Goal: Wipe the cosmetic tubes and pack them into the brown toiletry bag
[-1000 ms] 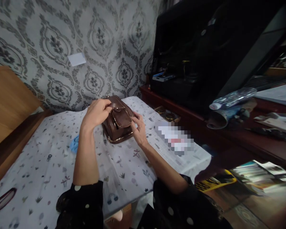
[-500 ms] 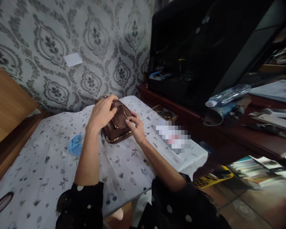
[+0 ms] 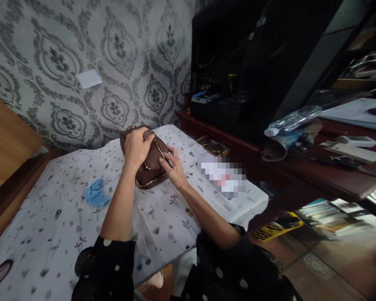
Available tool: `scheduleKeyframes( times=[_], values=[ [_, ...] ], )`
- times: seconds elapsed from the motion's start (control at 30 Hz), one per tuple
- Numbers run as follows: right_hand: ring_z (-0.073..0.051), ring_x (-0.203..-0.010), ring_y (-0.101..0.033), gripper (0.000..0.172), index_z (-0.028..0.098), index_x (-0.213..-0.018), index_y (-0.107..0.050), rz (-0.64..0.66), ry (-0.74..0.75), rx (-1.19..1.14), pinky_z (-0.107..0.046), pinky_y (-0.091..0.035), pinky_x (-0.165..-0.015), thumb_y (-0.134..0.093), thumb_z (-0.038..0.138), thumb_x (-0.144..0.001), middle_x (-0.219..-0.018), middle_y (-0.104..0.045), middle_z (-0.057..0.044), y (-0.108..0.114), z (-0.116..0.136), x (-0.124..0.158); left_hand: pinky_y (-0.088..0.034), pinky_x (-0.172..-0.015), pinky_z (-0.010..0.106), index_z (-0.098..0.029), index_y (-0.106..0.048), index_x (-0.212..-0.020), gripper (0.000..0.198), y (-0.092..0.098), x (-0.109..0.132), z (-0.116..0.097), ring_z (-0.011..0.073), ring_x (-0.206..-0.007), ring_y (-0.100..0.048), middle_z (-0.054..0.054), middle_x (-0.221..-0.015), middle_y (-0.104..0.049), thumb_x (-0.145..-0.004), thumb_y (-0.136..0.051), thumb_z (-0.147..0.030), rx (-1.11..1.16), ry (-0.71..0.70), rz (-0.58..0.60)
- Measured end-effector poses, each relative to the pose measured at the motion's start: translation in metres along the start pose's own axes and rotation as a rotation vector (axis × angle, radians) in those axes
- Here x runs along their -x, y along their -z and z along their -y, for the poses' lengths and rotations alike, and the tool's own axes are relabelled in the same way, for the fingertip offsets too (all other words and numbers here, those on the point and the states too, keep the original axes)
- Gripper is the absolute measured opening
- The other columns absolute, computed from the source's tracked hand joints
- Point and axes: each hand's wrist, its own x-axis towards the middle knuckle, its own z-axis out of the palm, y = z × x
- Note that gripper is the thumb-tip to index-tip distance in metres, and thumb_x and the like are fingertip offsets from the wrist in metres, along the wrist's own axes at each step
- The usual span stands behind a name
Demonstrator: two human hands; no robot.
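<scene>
A brown leather bag (image 3: 153,177) with metal zips lies on the patterned white cloth (image 3: 119,225), close to the wall. Its front pocket's zip edge shows between my two hands. My left hand (image 3: 137,146) is closed on the bag's upper part, fingers curled over a brown flap or edge. On the right side, my right hand (image 3: 173,167) pinches the bag's edge by the zip, thumb in front and fingers behind. What lies inside the bag is hidden. A crumpled blue cloth (image 3: 96,193) rests to the left of my left forearm.
A blurred-out white item (image 3: 222,177) lies right of the bag. Behind it are a small open box (image 3: 213,146) and a dark red cabinet (image 3: 301,175) with a plastic bottle (image 3: 293,121) and a large black screen (image 3: 238,75). Glasses (image 3: 0,275) sit at lower left.
The view has shifted slightly to the right. My left hand now grips the bag's upper edge more closely, lifting the brown flap a little; my right hand keeps its pinch.
</scene>
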Motion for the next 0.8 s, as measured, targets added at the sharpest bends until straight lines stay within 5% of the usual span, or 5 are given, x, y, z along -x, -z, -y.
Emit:
scheduleKeyframes(
  times=[0.43,0.63,0.8],
  values=[
    [-0.032,-0.139,-0.042,0.055,0.024,-0.112,-0.075,0.015,0.024,0.013,-0.05,-0.029,-0.121,-0.053,0.069,-0.088,-0.144,-0.05,-0.012,0.0,-0.001,-0.003,-0.036,-0.06,0.026,-0.018,-0.06,-0.068,0.018,-0.004,-0.006,0.012,0.0147,-0.064,-0.05,-0.001,-0.065,-0.058,-0.077,-0.06,-0.034,0.288,-0.061,0.1],
    [-0.03,-0.139,-0.043,0.046,0.025,-0.099,-0.075,-0.009,-0.036,-0.001,-0.049,-0.03,-0.12,-0.062,0.067,-0.083,-0.142,-0.051,-0.01,0.001,0.003,-0.002,-0.043,-0.072,0.027,-0.02,-0.07,-0.089,0.019,0.017,0.0,0.015,0.0174,-0.075,-0.059,0.001,-0.081,-0.07,-0.078,-0.06,-0.032,0.155,-0.07,0.096],
    [-0.03,-0.139,-0.043,0.04,0.022,-0.083,-0.07,-0.033,-0.046,-0.029,-0.047,-0.027,-0.121,-0.067,0.062,-0.08,-0.14,-0.051,-0.011,-0.001,0.005,-0.003,-0.037,-0.062,0.027,-0.018,-0.065,-0.072,0.016,0.036,0.008,0.024,0.0154,-0.065,-0.053,-0.001,-0.066,-0.061,-0.078,-0.06,-0.033,0.059,-0.003,0.066]
  ],
)
